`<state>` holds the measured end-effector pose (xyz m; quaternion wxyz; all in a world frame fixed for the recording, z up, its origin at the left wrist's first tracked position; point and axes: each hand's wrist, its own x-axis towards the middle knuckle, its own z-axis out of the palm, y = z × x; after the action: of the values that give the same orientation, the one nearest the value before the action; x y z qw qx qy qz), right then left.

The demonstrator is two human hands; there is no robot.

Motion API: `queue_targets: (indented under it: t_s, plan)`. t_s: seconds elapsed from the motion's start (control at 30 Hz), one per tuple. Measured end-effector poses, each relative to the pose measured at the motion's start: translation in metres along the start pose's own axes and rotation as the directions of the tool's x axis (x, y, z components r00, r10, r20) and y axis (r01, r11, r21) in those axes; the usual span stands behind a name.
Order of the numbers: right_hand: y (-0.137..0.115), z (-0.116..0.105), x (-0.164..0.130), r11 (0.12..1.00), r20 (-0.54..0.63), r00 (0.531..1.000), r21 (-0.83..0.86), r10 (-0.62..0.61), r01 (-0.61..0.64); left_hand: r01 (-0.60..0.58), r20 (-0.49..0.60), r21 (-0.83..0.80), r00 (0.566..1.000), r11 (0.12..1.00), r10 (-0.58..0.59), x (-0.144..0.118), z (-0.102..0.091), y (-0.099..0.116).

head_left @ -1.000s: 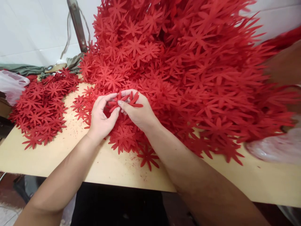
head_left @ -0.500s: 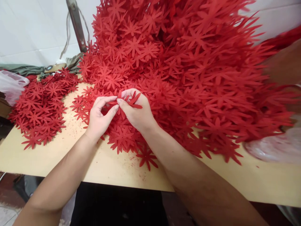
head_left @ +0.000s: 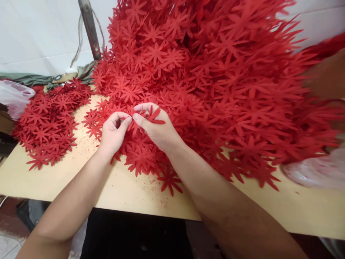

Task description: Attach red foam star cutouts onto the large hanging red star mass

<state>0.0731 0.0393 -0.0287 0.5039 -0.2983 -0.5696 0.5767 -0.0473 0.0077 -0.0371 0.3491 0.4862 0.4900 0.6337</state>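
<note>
In the head view my left hand (head_left: pixel 112 130) is closed in a pinch, thumb against forefinger, beside my right fingertips. Red petals lie right at that pinch; what it grips, if anything, is hidden. My right hand (head_left: pixel 159 129) curls around a red flower cutout (head_left: pixel 155 116), whose narrow petals stick out between thumb and fingers. A small gap separates the two hands' fingertips. Both hands hover over the near edge of a large heap of red flower cutouts (head_left: pixel 205 79). One loose cutout (head_left: pixel 169 181) lies below my right wrist.
A smaller pile of red flower cutouts (head_left: pixel 47 126) sits to the left on the pale table (head_left: pixel 126 190). Behind it are green cloth (head_left: pixel 29 78) and a metal bar (head_left: pixel 90 30). Clear plastic bags (head_left: pixel 17 97) flank the work, another plastic bag (head_left: pixel 318 169) lying at right.
My left fingertips have drawn slightly left, away from the right ones, and its fingers have curled in more. The right hand keeps its red cutout. The view has shifted slightly.
</note>
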Motion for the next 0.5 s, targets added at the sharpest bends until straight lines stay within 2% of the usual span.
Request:
queue_targets:
  t_s: [0.13, 0.27, 0.4, 0.5]
  plan:
    - [-0.002, -0.002, -0.001, 0.999, 0.091, 0.995, -0.012, -0.038, 0.039, -0.051, -0.091, 0.009, 0.994, 0.999, 0.051, 0.001, 0.000, 0.001]
    - [-0.002, -0.005, 0.000, 0.997, 0.101, 0.992, -0.023, -0.071, 0.073, -0.059, -0.131, 0.009, 0.990, 0.998, 0.060, -0.002, 0.004, 0.000]
    - [-0.001, -0.006, 0.001, 0.993, 0.112, 0.990, -0.062, -0.091, 0.098, -0.028, -0.158, -0.024, 0.987, 0.999, 0.024, -0.004, 0.011, -0.002]
    - [-0.002, -0.008, 0.001, 0.996, 0.102, 0.992, -0.051, -0.074, 0.079, 0.045, -0.184, -0.081, 0.981, 0.996, -0.060, -0.001, 0.009, -0.004]
